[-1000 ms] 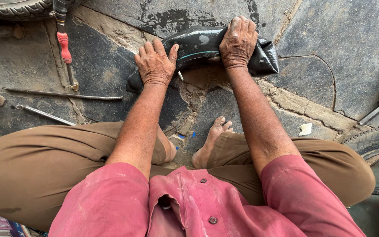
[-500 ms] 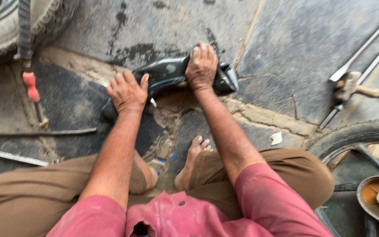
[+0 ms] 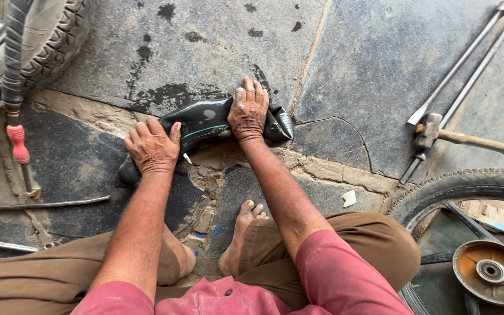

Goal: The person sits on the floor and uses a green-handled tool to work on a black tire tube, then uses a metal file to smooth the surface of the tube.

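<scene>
Head view: pressing on a folded black inner tube, flat on the stone floor ahead of crossed bare feet. Compared with a moment back, same press, same fold; only the viewpoint swung right, bringing in a hammer, two long tyre levers and a wheel with an orange hub. So, by the look of it, flattening carries on. Left hand: fingers spread, palm down on the tube's near-left end, not clasping. Right hand: flat, fingers splayed across the tube's right fold, bearing down. At left, a tyre and a red-handled tool.
</scene>
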